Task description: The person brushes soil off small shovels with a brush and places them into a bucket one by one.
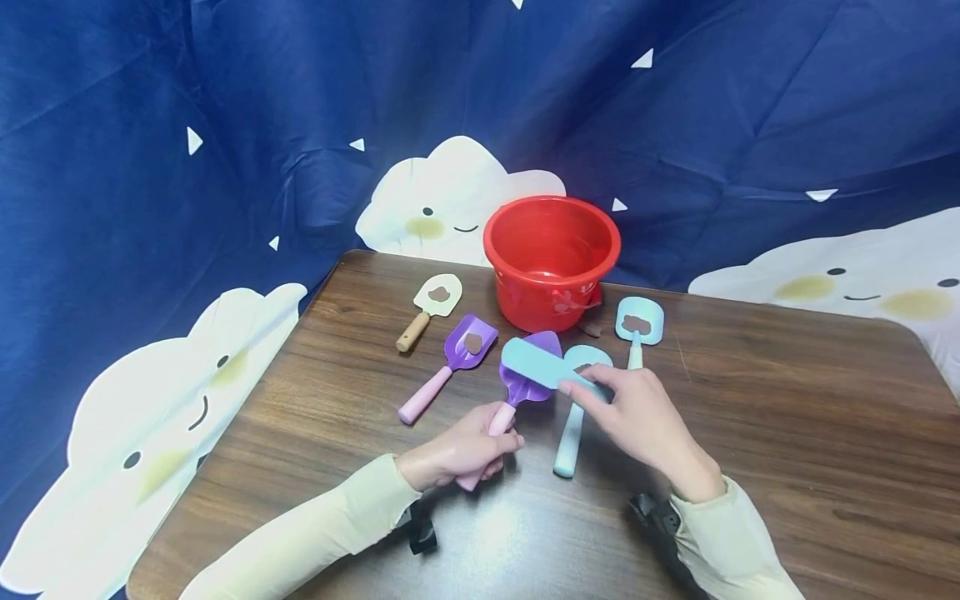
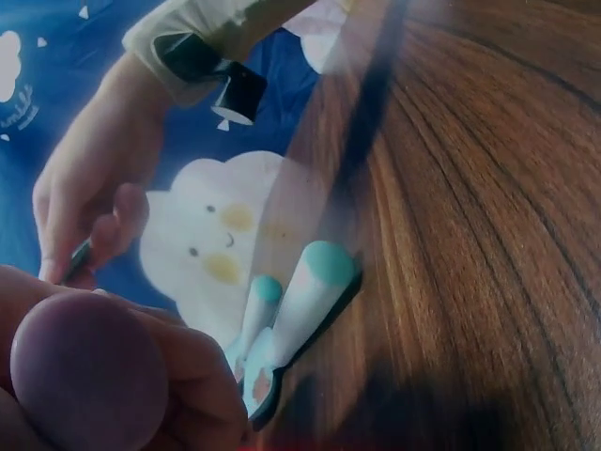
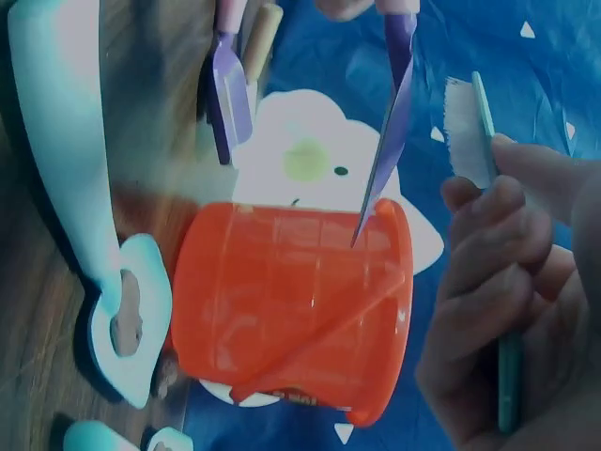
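My left hand (image 1: pixel 472 446) grips the pink handle of a purple toy shovel (image 1: pixel 542 343), raised above the table with its blade pointing away from me. In my right hand (image 1: pixel 647 417) is a light-blue brush (image 1: pixel 534 364), pinched between thumb and fingers. From the head, the brush overlaps the purple blade. The right wrist view shows its white bristles (image 3: pixel 467 132) facing the shovel, with a gap between them. The handle's rounded end (image 2: pixel 89 371) fills the near corner of the left wrist view. Below the brush lies a light-blue shovel (image 1: pixel 570 437), partly covered.
A red bucket (image 1: pixel 517 292) stands at the table's back edge. Left of it lie a cream shovel (image 1: pixel 448 287) with wooden handle and another purple shovel (image 1: pixel 424 396). Another light-blue shovel (image 1: pixel 655 321) lies right, beyond my right hand. Brown patches show on these blades.
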A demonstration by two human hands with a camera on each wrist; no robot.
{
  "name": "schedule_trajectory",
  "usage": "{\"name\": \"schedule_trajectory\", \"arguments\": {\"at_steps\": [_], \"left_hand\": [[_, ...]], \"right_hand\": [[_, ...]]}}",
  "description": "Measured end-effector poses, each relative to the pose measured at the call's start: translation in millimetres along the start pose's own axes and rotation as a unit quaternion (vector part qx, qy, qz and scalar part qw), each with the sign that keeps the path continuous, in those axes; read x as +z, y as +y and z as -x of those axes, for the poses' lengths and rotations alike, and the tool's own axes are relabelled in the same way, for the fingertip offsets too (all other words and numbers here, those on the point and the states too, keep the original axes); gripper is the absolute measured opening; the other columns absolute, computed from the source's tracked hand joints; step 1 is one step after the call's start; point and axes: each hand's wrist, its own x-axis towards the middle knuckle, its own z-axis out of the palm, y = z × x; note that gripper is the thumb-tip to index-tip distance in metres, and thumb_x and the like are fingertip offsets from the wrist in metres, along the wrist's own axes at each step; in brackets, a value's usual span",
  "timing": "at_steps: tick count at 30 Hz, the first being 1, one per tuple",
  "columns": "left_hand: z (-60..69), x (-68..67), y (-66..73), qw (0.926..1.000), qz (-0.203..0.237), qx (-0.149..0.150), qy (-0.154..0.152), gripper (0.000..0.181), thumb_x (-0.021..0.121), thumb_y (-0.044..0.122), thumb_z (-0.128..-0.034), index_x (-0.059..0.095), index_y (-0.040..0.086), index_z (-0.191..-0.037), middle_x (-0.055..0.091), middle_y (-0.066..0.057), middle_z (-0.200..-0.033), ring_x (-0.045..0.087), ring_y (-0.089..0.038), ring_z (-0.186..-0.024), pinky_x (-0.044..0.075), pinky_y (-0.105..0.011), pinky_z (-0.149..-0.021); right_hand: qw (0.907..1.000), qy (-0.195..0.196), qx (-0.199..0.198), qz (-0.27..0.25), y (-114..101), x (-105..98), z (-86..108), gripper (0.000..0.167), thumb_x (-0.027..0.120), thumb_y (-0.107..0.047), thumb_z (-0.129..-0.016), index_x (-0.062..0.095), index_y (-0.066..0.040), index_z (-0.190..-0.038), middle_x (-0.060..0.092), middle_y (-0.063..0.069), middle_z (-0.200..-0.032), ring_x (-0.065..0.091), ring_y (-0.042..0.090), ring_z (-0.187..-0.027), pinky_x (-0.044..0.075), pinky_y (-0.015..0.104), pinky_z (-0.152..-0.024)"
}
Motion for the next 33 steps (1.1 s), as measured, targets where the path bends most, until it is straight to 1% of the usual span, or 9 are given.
{"name": "schedule_trajectory", "arguments": {"at_steps": [3,7,13,16,18,22,29,31,33], "left_hand": [[-1.0,-0.4,0.1,1.0000,0.000,0.007,0.004,0.013,0.056,0.006,-0.0892,0.043,0.007,-0.088,0.045,-0.001,-0.062,0.041,-0.009,-0.042,0.036,-0.018,-0.037],[-1.4,-1.4,0.5,0.9998,-0.002,0.019,0.005,0.013,0.058,0.005,-0.0877,0.045,0.007,-0.088,0.045,-0.001,-0.063,0.041,-0.009,-0.044,0.036,-0.018,-0.039],[-1.2,-2.3,-0.5,0.9990,-0.030,0.032,0.010,0.014,0.059,0.003,-0.0863,0.046,0.005,-0.088,0.043,0.001,-0.058,0.041,-0.010,-0.043,0.035,-0.018,-0.039],[-0.8,-1.9,-1.0,0.9976,-0.051,0.041,0.021,0.013,0.060,0.003,-0.0860,0.047,0.003,-0.088,0.044,0.001,-0.058,0.042,-0.009,-0.044,0.036,-0.018,-0.039],[-0.7,-1.6,-1.1,0.9967,-0.060,0.046,0.028,0.013,0.061,0.002,-0.0858,0.048,0.002,-0.087,0.044,0.001,-0.057,0.042,-0.009,-0.045,0.035,-0.018,-0.040],[-1.0,-1.0,-0.1,0.9947,-0.080,0.051,0.039,0.013,0.061,0.002,-0.0854,0.048,0.002,-0.086,0.043,0.002,-0.055,0.041,-0.008,-0.045,0.032,-0.018,-0.039],[1.3,0.0,4.3,0.9867,-0.143,0.065,0.041,0.012,0.062,0.004,-0.0840,0.051,0.004,-0.083,0.043,0.003,-0.056,0.040,-0.008,-0.047,0.032,-0.019,-0.041],[1.9,0.7,4.6,0.9875,-0.142,0.059,0.035,0.011,0.062,0.004,-0.0845,0.051,0.005,-0.084,0.043,0.003,-0.056,0.040,-0.008,-0.046,0.032,-0.018,-0.039],[1.8,1.4,4.2,0.9917,-0.117,0.046,0.025,0.010,0.061,0.004,-0.0854,0.052,0.005,-0.085,0.042,0.003,-0.054,0.039,-0.008,-0.044,0.031,-0.018,-0.037]], "right_hand": [[0.9995,-0.023,-0.018,0.010,-4,4,-0.5,0.016,0.072,-0.035,-0.085,0.069,-0.020,-0.081,0.051,-0.013,-0.057,0.041,0.006,-0.053,0.036,0.019,-0.049],[0.9985,-0.036,-0.033,0.025,-6,9,-0.5,0.027,0.069,-0.037,-0.087,0.056,-0.022,-0.069,0.035,-0.011,-0.052,0.035,0.006,-0.050,0.032,0.019,-0.048],[0.9987,-0.038,-0.011,0.031,-10,13,0.2,0.028,0.068,-0.037,-0.088,0.057,-0.020,-0.069,0.036,-0.009,-0.052,0.036,0.008,-0.051,0.032,0.020,-0.048],[0.9988,-0.034,0.006,0.034,-11,12,-0.3,0.023,0.068,-0.037,-0.088,0.062,-0.019,-0.075,0.040,-0.008,-0.051,0.038,0.009,-0.051,0.033,0.022,-0.048],[0.9988,-0.026,0.020,0.035,-10,11,-0.9,0.021,0.069,-0.037,-0.087,0.068,-0.017,-0.082,0.047,-0.007,-0.052,0.042,0.009,-0.052,0.036,0.024,-0.050],[0.9983,-0.009,0.050,0.028,-5,6,-2.9,0.029,0.070,-0.037,-0.086,0.074,-0.011,-0.098,0.064,-0.003,-0.062,0.051,0.013,-0.057,0.044,0.028,-0.056],[0.9947,0.012,0.097,0.034,13,0,-8.4,0.036,0.065,-0.038,-0.090,0.072,-0.004,-0.101,0.054,0.000,-0.052,0.046,0.018,-0.056,0.040,0.028,-0.054],[0.9934,0.016,0.106,0.040,17,-1,-8.7,0.040,0.064,-0.037,-0.091,0.071,-0.001,-0.105,0.057,0.002,-0.055,0.049,0.019,-0.058,0.041,0.028,-0.055],[0.9928,0.017,0.109,0.047,20,-1,-8.6,0.042,0.062,-0.037,-0.092,0.070,0.001,-0.107,0.060,0.002,-0.058,0.053,0.021,-0.061,0.044,0.030,-0.056]]}}
